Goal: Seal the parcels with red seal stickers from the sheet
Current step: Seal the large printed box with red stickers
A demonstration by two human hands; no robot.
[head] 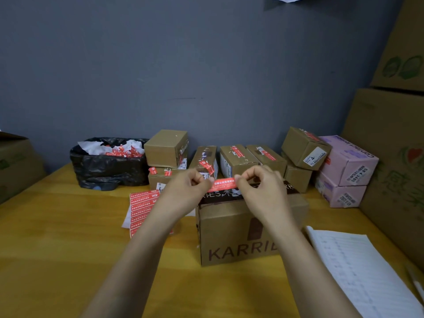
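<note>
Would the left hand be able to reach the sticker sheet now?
Probably yes: the sticker sheet lies close by the left hand, nothing on top. But that hand and the right hand are busy pinching a red sticker.

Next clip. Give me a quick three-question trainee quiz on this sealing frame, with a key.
1. True or false: the red sticker is already pressed flat on the front of the KARRIE box.
2. The sticker sheet lies: A) left of that box, B) on top of it, C) inside it.
3. Which hands pinch the sticker?
Key: 1 false, it is stretched between fingers; 2 A; 3 both, left hand and right hand, one at each end.
</note>
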